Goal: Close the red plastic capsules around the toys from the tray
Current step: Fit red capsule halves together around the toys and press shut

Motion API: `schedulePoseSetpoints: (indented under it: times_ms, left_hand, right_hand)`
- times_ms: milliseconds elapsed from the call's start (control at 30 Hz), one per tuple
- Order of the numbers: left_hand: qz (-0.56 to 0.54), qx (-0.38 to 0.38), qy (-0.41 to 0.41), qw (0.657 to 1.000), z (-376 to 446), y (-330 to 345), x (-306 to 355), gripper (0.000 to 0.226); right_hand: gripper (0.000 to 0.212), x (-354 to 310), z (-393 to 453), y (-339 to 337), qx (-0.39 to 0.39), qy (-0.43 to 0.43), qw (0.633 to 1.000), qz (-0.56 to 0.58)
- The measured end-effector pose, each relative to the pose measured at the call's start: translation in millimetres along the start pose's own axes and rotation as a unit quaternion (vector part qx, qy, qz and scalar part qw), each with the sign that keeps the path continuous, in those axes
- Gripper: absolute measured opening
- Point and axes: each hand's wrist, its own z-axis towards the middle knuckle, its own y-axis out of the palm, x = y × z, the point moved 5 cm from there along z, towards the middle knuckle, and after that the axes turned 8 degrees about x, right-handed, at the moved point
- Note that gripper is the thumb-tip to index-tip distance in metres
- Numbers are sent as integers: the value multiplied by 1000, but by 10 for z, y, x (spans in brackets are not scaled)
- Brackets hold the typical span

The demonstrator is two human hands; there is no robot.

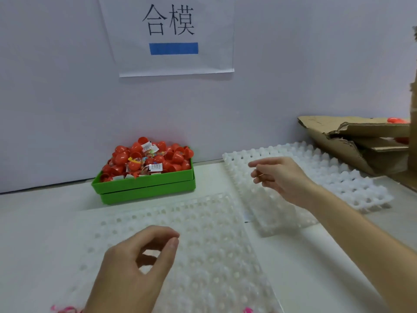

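- Heaped in green plastic tray (144,186): glossy red plastic capsules (135,158), likely light, slippery; best pinched across the rim.
- Left hand (135,263), right hand (279,177): loosely curled, empty.

Your left hand (135,263) hovers low and near, fingers curled loosely toward the thumb, holding nothing. Your right hand (282,177) reaches forward on an outstretched arm, fingers relaxed, slightly bent, also empty.

Factory packing station: wall sign (173,30) naming workstation, bulk capsule bin (144,181), stacked moulded trays (316,172), torn cartons (361,141).
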Motion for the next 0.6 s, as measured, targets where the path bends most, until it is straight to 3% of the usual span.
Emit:
schedulePoseSetpoints:
  times_ms: [133,267,400,500,600]
  left_hand:
    - [65,16,22,997,51,-189,-10,23]
    - [29,57,-16,998,85,-332,-132,20]
    - [-18,128,-39,991,104,-474,-194,22]
    - [-25,142,-49,988,109,-510,-204,24]
    - [-23,138,-53,989,107,-504,-203,23]
  right_hand:
    - [22,-167,-623,541,-163,-103,965,-178]
    - [17,-244,-1196,1033,-280,-188,905,-261]
    - [12,-182,-1559,1431,-336,-266,844,-324]
    - [31,-102,-1673,1655,-368,-300,787,-394]
    - [37,-100,-1723,1740,-390,-297,768,-413]
